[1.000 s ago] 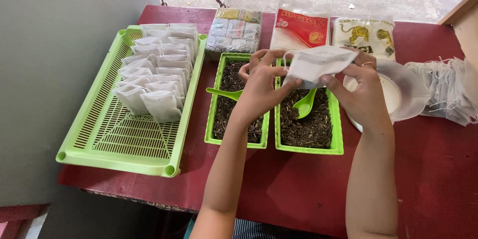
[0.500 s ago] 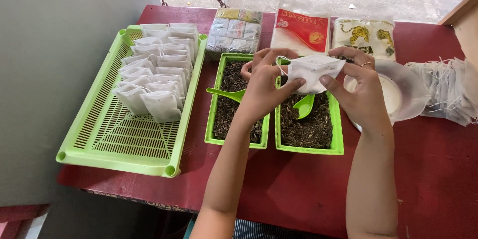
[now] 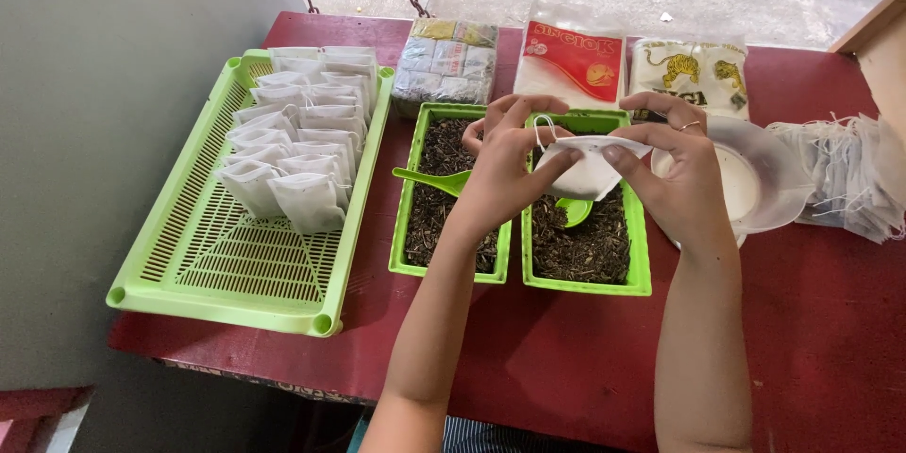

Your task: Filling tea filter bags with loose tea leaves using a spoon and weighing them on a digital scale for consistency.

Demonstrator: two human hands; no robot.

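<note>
Both my hands hold one small white mesh pouch (image 3: 587,166) with a drawstring, its mouth spread open, above the right green tray (image 3: 640,255) of dark dried leaves. My left hand (image 3: 505,170) pinches the pouch's left edge; my right hand (image 3: 675,175), with a ring on one finger, pinches its right edge. A green plastic spoon (image 3: 572,211) lies in the leaves just under the pouch. A second green tray (image 3: 401,226) of leaves, with another green spoon (image 3: 429,177), sits to the left.
A large green slotted basket (image 3: 226,264) at left holds several filled white pouches (image 3: 297,156). Three packets (image 3: 576,61) lie at the table's far edge. A white bowl (image 3: 769,175) and a pile of empty pouches (image 3: 845,175) sit at right, on the red table (image 3: 566,349).
The pouch came down from a raised, tilted position to sit level over the right tray, with its mouth pulled open between both hands.
</note>
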